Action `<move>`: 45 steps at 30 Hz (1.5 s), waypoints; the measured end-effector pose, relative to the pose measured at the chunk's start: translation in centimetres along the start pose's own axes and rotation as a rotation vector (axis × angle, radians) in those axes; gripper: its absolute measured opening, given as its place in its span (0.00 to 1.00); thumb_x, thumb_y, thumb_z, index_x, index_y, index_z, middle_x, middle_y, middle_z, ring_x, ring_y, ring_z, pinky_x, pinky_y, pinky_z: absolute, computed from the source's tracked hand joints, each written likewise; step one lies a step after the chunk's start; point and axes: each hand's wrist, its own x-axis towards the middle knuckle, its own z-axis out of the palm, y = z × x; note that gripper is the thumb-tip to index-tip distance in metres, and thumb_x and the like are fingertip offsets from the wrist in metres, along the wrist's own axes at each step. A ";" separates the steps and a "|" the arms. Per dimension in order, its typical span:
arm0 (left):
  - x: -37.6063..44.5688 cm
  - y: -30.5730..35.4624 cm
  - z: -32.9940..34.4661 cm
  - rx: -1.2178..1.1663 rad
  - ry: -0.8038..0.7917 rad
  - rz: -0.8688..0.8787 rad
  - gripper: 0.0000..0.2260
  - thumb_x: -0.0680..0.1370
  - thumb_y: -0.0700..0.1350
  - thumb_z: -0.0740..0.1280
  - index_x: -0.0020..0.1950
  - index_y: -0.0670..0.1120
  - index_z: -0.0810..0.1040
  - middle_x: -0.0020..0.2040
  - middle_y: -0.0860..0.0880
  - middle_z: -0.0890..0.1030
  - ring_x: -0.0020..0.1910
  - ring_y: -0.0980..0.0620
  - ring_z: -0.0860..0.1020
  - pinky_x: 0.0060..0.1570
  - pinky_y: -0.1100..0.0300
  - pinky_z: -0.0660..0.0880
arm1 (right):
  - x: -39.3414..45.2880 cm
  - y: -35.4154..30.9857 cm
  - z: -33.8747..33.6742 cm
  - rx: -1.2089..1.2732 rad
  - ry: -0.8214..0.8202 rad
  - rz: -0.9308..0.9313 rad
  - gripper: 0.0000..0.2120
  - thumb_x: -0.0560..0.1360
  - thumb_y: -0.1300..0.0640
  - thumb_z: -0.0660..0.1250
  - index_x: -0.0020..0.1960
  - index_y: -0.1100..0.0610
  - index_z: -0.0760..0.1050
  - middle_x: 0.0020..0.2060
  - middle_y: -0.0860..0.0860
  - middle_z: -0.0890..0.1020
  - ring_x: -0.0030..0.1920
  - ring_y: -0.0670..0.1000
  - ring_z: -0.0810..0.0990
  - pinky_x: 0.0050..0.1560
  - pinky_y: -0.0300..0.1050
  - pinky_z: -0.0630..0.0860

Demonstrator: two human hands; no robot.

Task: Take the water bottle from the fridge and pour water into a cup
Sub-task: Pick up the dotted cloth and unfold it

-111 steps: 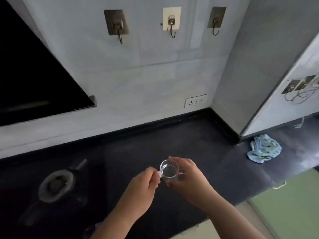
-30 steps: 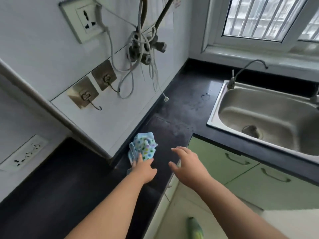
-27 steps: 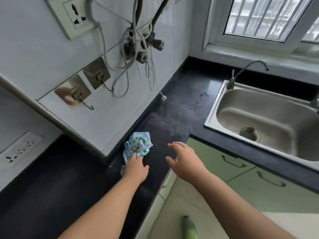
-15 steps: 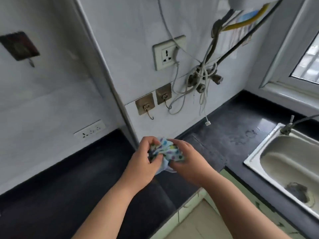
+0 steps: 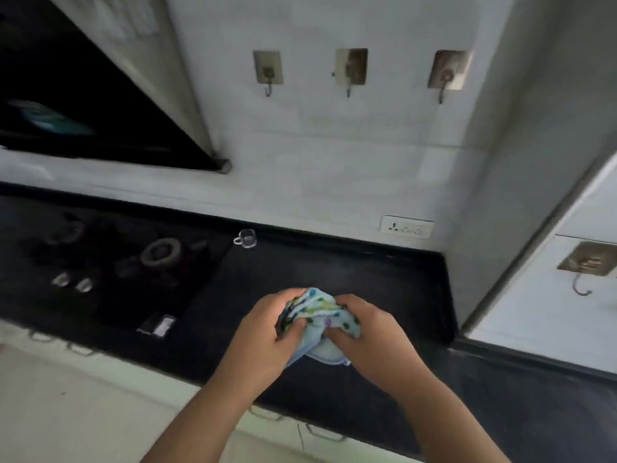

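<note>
1. The fingers (image 5: 293,329) of the left hand (image 5: 267,339) are curled into a bunched light blue spotted cloth (image 5: 320,317), with the thumb pressed against its near side.
2. The fingers (image 5: 334,330) of the right hand (image 5: 370,335) are curled into the same cloth from the other side, so both hands grip it between them, just above the dark surface (image 5: 350,272).
3. A lower edge of the cloth hangs below the hands, near the front of the surface.
4. The clear glass cup (image 5: 246,237), with its handle turned to the left, stands upright at the back of the surface, close to the white tiled wall and well apart from the hands.
5. Whether the cup holds water cannot be told from here.
6. The water bottle and the fridge do not show in this view.
7. To the left of the cup lies a black gas hob (image 5: 110,262) with a round burner (image 5: 162,252) and two pale knobs (image 5: 71,282).
8. A black range hood (image 5: 83,105) slopes above the hob.
9. Three metal hooks (image 5: 349,71) are stuck in a row on the wall, and a white socket strip (image 5: 406,226) sits low on the wall to the right.
10. Pale cabinet fronts with handles (image 5: 327,436) run under the front edge of the surface.
</note>
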 end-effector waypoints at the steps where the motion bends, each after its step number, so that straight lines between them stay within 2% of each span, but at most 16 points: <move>1: -1.3 -1.3 -1.8 0.015 0.041 -0.010 0.19 0.81 0.46 0.70 0.70 0.62 0.75 0.63 0.65 0.77 0.64 0.66 0.75 0.62 0.69 0.73 | 0.2 -1.8 1.4 -0.008 -0.035 -0.026 0.18 0.75 0.47 0.71 0.64 0.39 0.74 0.52 0.40 0.82 0.49 0.43 0.82 0.50 0.47 0.82; 4: -5.3 -4.9 -7.2 0.046 0.141 -0.030 0.23 0.81 0.45 0.69 0.72 0.66 0.72 0.71 0.67 0.70 0.71 0.68 0.68 0.68 0.74 0.66 | 0.4 -7.2 5.4 -0.036 -0.132 -0.094 0.18 0.74 0.47 0.71 0.63 0.37 0.72 0.49 0.40 0.83 0.48 0.43 0.83 0.49 0.48 0.83; 7: -9.6 -7.8 -12.7 0.052 0.170 -0.049 0.24 0.82 0.46 0.68 0.74 0.67 0.69 0.74 0.73 0.64 0.74 0.73 0.62 0.66 0.80 0.59 | 0.4 -13.1 9.8 -0.062 -0.230 -0.151 0.18 0.74 0.47 0.70 0.61 0.37 0.71 0.46 0.44 0.85 0.47 0.44 0.83 0.50 0.51 0.82; 11: -15.5 -12.0 -19.8 0.091 0.252 -0.106 0.20 0.80 0.56 0.68 0.73 0.62 0.74 0.71 0.68 0.70 0.71 0.71 0.67 0.68 0.73 0.65 | -0.4 -21.5 16.5 -0.099 -0.333 -0.261 0.17 0.73 0.47 0.70 0.60 0.38 0.72 0.47 0.43 0.84 0.47 0.43 0.83 0.50 0.50 0.82; 14: -19.2 -14.5 -24.9 0.106 0.377 -0.181 0.18 0.79 0.57 0.67 0.69 0.57 0.78 0.66 0.67 0.73 0.65 0.73 0.69 0.62 0.78 0.66 | -1.2 -27.3 21.7 -0.097 -0.386 -0.366 0.18 0.73 0.46 0.71 0.61 0.38 0.74 0.48 0.42 0.84 0.47 0.42 0.83 0.50 0.49 0.82; 16: -20.8 -15.3 -27.7 0.110 0.457 -0.197 0.22 0.76 0.62 0.63 0.65 0.55 0.82 0.61 0.64 0.77 0.62 0.71 0.72 0.57 0.79 0.66 | -1.3 -30.1 24.3 -0.074 -0.408 -0.414 0.17 0.73 0.47 0.71 0.61 0.40 0.75 0.48 0.41 0.84 0.48 0.42 0.83 0.51 0.49 0.82; 19: -23.3 -17.7 -31.9 0.148 0.572 -0.235 0.19 0.76 0.58 0.62 0.59 0.54 0.85 0.56 0.61 0.82 0.57 0.71 0.75 0.54 0.79 0.67 | -1.7 -34.2 28.5 -0.053 -0.442 -0.485 0.16 0.74 0.47 0.71 0.61 0.41 0.76 0.47 0.40 0.84 0.49 0.40 0.82 0.51 0.47 0.81; 21: -24.4 -19.0 -34.2 0.179 0.629 -0.258 0.14 0.77 0.55 0.63 0.57 0.55 0.85 0.54 0.64 0.81 0.56 0.73 0.75 0.54 0.80 0.66 | -1.9 -36.5 30.6 -0.049 -0.467 -0.520 0.15 0.75 0.45 0.71 0.61 0.41 0.76 0.47 0.40 0.84 0.49 0.42 0.82 0.51 0.48 0.81; 23: -25.0 -20.1 -36.0 0.188 0.675 -0.291 0.09 0.79 0.49 0.68 0.56 0.55 0.85 0.52 0.69 0.79 0.54 0.74 0.75 0.53 0.80 0.66 | -1.4 -38.7 32.4 -0.051 -0.496 -0.546 0.15 0.75 0.45 0.71 0.61 0.41 0.75 0.47 0.42 0.84 0.49 0.42 0.83 0.51 0.48 0.82; 26: -25.1 -22.0 -38.7 0.211 0.725 -0.337 0.09 0.80 0.43 0.70 0.57 0.54 0.84 0.51 0.71 0.78 0.54 0.74 0.74 0.52 0.80 0.67 | 0.3 -41.8 35.0 -0.041 -0.535 -0.589 0.15 0.75 0.45 0.71 0.61 0.41 0.75 0.48 0.42 0.84 0.48 0.43 0.83 0.52 0.50 0.82; 31: -23.7 -25.6 -43.8 0.306 0.802 -0.413 0.12 0.78 0.51 0.64 0.57 0.52 0.84 0.50 0.64 0.80 0.52 0.75 0.74 0.51 0.82 0.66 | 4.7 -46.9 40.1 0.003 -0.614 -0.671 0.13 0.76 0.45 0.71 0.59 0.40 0.76 0.48 0.41 0.84 0.48 0.43 0.83 0.51 0.50 0.83; 35: -21.9 -28.0 -48.4 0.336 0.879 -0.506 0.08 0.81 0.47 0.67 0.58 0.54 0.84 0.53 0.61 0.82 0.54 0.72 0.75 0.51 0.81 0.67 | 9.3 -51.8 43.8 0.022 -0.684 -0.741 0.13 0.76 0.44 0.70 0.60 0.40 0.75 0.49 0.41 0.84 0.49 0.42 0.83 0.53 0.47 0.82; 38: -20.5 -30.1 -51.7 0.340 0.949 -0.550 0.09 0.82 0.45 0.67 0.59 0.55 0.84 0.54 0.60 0.83 0.55 0.63 0.78 0.54 0.73 0.73 | 12.8 -55.8 46.8 -0.029 -0.729 -0.814 0.11 0.75 0.43 0.71 0.57 0.38 0.75 0.49 0.39 0.83 0.47 0.40 0.81 0.50 0.39 0.80; 40: -19.7 -31.5 -53.4 0.328 0.999 -0.584 0.09 0.83 0.47 0.66 0.60 0.54 0.83 0.55 0.59 0.83 0.54 0.59 0.80 0.54 0.67 0.75 | 14.6 -58.2 48.7 -0.091 -0.741 -0.913 0.11 0.75 0.45 0.72 0.55 0.37 0.74 0.55 0.39 0.81 0.48 0.39 0.79 0.51 0.34 0.75; 43: -19.3 -33.9 -55.5 0.276 1.056 -0.634 0.09 0.83 0.49 0.64 0.59 0.55 0.83 0.54 0.60 0.84 0.54 0.59 0.81 0.51 0.73 0.73 | 16.3 -60.8 51.2 -0.008 -0.731 -1.001 0.15 0.78 0.45 0.70 0.64 0.42 0.78 0.60 0.42 0.77 0.58 0.42 0.76 0.60 0.41 0.75; 45: -19.5 -35.4 -57.0 0.251 1.089 -0.658 0.07 0.83 0.49 0.65 0.56 0.57 0.82 0.52 0.62 0.84 0.52 0.63 0.80 0.48 0.77 0.71 | 16.8 -62.3 53.1 -0.037 -0.739 -1.029 0.14 0.80 0.44 0.67 0.64 0.43 0.79 0.58 0.40 0.75 0.55 0.43 0.77 0.59 0.43 0.76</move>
